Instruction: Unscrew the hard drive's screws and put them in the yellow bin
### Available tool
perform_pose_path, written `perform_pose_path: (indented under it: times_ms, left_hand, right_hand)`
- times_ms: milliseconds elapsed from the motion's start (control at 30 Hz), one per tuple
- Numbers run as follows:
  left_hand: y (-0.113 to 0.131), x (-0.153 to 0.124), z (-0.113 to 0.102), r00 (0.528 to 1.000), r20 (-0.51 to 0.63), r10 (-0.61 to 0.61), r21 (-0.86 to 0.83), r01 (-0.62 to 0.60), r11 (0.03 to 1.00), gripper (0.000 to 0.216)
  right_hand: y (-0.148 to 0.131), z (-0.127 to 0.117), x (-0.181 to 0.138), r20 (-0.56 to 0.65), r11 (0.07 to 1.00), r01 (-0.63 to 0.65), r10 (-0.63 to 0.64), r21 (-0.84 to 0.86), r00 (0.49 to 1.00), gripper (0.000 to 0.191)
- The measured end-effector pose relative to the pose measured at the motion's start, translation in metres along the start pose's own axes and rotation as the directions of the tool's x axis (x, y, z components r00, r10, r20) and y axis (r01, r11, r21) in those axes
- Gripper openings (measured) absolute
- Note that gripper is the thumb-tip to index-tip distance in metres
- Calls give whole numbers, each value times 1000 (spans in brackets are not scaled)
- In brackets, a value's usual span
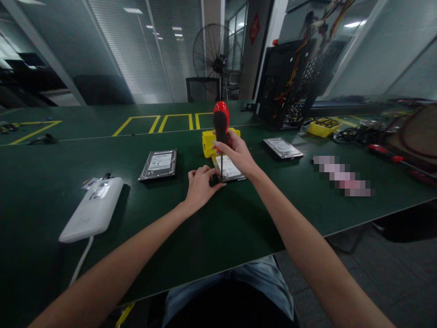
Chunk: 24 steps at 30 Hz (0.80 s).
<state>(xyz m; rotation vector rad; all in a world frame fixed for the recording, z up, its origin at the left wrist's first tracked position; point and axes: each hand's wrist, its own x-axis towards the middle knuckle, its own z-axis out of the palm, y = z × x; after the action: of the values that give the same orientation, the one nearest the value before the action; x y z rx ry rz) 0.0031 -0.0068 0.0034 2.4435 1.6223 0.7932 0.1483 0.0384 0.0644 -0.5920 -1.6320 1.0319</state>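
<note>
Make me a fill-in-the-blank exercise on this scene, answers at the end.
The person's right hand grips a long-shafted screwdriver whose handle is red and ____.
Flat metal hard drives with white labels number ____ on the green tabletop.
The rounded white plastic box lies on the person's ____ side.
The boxy outlines marked on the tabletop are ____.

black; three; left; yellow
</note>
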Motion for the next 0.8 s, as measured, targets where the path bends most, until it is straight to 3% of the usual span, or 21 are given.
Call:
perform_pose_path:
  times_ms: [400, 800]
  left_hand:
    - [2, -1, -2, 1000, 15, 24, 4, -25, 1000, 23]
    - [-13, 9, -7, 971, 93, 221, 41, -226, 973, 28]
  right_hand:
    - [-3, 2, 0, -25, 1000, -27, 27, 13, 999, 34]
    - [-3, 5, 0, -55, 999, -18, 20, 27, 998, 29]
